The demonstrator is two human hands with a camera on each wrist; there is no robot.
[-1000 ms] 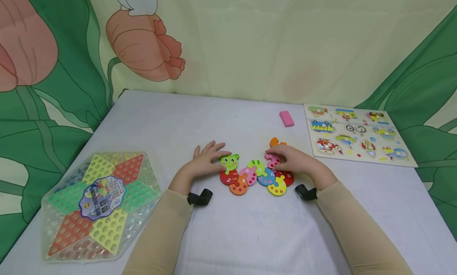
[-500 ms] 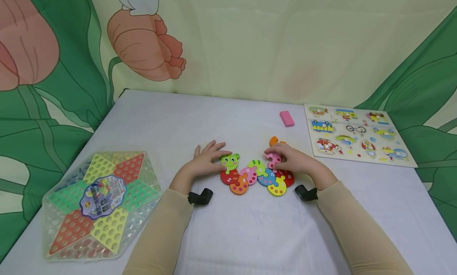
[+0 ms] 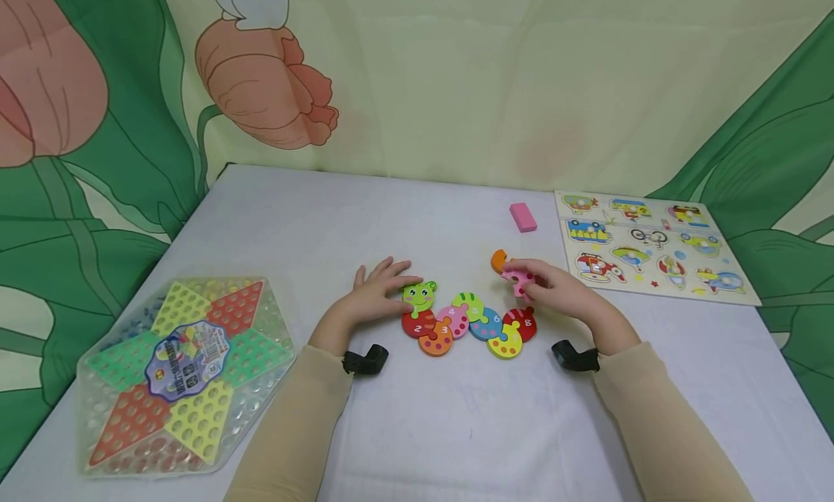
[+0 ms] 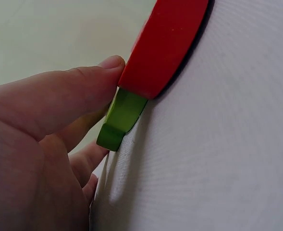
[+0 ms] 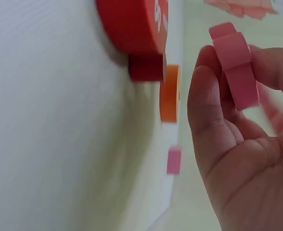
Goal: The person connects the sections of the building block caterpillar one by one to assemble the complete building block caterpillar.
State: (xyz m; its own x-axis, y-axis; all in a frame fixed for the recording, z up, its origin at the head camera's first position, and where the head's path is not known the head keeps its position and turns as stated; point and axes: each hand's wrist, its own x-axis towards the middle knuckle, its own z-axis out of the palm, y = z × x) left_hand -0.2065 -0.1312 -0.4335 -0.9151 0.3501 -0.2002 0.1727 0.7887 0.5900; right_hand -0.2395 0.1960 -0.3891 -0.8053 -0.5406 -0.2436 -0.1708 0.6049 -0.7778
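A wooden caterpillar puzzle of numbered, interlocking pieces lies on the white cloth, from its smiling green head (image 3: 419, 295) to the red end piece marked 8 (image 3: 520, 325). My left hand (image 3: 376, 297) rests against the head, fingers fairly straight and spread; in the left wrist view the thumb (image 4: 111, 62) touches the edge of the red piece (image 4: 165, 48). My right hand (image 3: 562, 290) pinches a pink dotted puzzle piece (image 3: 519, 282) between thumb and fingers, raised off the table in the right wrist view. A loose orange puzzle piece (image 3: 499, 261) lies just beyond it.
A pink block (image 3: 523, 217) lies further back. At the right rear is a vehicle puzzle board (image 3: 658, 248). A hexagonal star-patterned game board (image 3: 185, 375) in clear plastic takes up the left side. A printed curtain (image 3: 456, 82) hangs behind the table.
My right hand has drawn the pink puzzle piece up and to the right, away from the red end piece, whose knob now shows. The left hand has stayed in place.
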